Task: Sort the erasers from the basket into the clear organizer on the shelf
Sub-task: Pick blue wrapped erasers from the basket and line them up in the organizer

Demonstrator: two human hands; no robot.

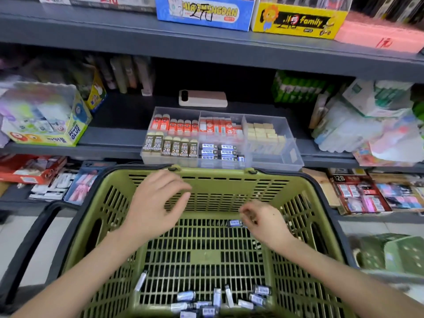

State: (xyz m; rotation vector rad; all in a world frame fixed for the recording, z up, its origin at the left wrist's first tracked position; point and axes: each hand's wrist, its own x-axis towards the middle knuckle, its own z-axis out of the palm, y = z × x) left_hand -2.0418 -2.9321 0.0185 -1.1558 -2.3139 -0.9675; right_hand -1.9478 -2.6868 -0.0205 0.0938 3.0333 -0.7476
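A green plastic basket [231, 187] fills the lower half of the view. Several small erasers in blue-black sleeves [206, 304] lie along its near edge. My right hand [263, 220] hovers inside the basket, its fingertips pinched on one blue-black eraser [235, 223]. My left hand [156, 203] is held over the basket's far left side, fingers spread and holding nothing. The clear organizer [273, 157] stands on the shelf just beyond the basket, its compartments holding red, brown 2B, blue-black and cream erasers. Its front right compartment looks bare.
A pink phone [203, 98] lies behind the organizer. A glue box [46, 125] stands at the left and white packets [367, 125] at the right. Lower shelves beside the basket hold boxed stationery [360, 193]. The upper shelf edge [206, 51] overhangs.
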